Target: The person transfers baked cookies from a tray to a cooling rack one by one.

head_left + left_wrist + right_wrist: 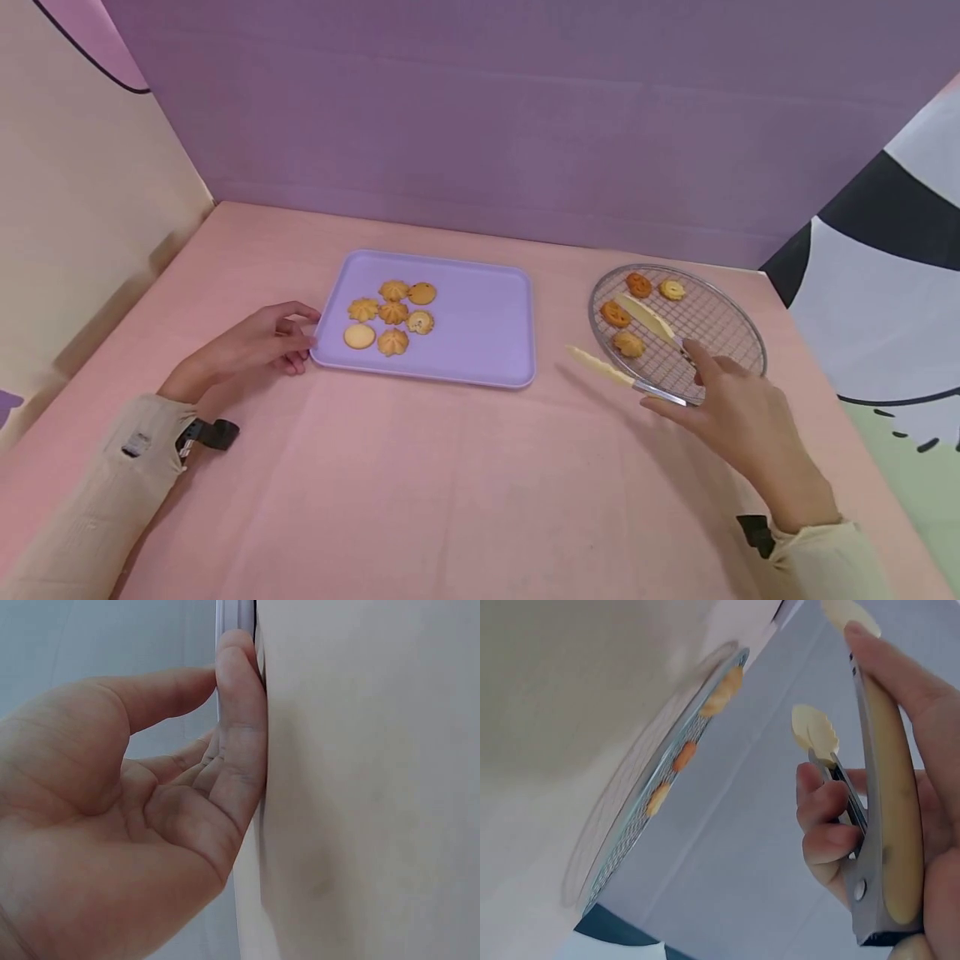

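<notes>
With my left hand (258, 342) I pinch the left edge of the purple tray (480, 325), maybe so it won't slide. It has seven cookies (393, 313) on it, bunched toward my left. My right hand (750, 417) grips the tongs (660, 392), their tips wide apart with nothing between, I think to leave room for a cookie. Four more cookies (628, 344) lie on the round wire rack (720, 333), mostly on its left side.

Pink tabletop (480, 492), purple backdrop (480, 125), cream side wall (82, 192), black-and-white print (877, 308)
</notes>
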### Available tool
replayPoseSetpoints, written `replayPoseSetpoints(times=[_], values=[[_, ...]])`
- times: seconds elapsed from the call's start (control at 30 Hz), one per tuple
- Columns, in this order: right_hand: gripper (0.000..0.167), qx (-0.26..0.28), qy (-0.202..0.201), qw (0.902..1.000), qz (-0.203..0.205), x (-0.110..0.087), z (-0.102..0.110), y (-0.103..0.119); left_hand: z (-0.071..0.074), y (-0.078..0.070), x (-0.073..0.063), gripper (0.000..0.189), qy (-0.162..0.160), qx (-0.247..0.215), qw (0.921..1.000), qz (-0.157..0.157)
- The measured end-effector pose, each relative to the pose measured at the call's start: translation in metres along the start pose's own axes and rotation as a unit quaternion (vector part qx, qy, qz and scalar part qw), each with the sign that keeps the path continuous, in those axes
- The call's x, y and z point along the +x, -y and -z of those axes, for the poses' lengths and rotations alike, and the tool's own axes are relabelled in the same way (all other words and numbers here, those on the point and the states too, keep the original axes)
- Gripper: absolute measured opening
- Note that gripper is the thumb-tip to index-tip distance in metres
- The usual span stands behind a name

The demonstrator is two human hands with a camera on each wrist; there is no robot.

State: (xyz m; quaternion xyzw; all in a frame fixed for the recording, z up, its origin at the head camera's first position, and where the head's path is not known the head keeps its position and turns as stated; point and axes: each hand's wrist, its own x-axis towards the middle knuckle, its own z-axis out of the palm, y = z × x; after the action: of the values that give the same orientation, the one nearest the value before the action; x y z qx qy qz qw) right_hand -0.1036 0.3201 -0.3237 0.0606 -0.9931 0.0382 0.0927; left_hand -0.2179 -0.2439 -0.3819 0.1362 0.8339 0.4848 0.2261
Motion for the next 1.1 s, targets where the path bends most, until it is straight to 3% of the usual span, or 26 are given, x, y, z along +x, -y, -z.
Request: replayPoseSetpoints(times=[0.2,0.7,1.1], values=[[0.107,-0.01,0.001,0.9994,0.032,0.006,-0.002,0.017,-0.001,0.001,0.001,0.05,-0.003,-0.003,1.0,0.003],[0.096,0.0,-0.05,0.9866,0.155,0.025,-0.015,0.057,-0.002,0.002,-0.001,0.049,-0.003,-0.011,0.9999,0.009],[0.09,-0.02,0.008,0.9769,0.213,0.058,-0.031,0.098,-0.002,0.002,0.001,0.048,-0.011,0.008,0.9999,0.003]])
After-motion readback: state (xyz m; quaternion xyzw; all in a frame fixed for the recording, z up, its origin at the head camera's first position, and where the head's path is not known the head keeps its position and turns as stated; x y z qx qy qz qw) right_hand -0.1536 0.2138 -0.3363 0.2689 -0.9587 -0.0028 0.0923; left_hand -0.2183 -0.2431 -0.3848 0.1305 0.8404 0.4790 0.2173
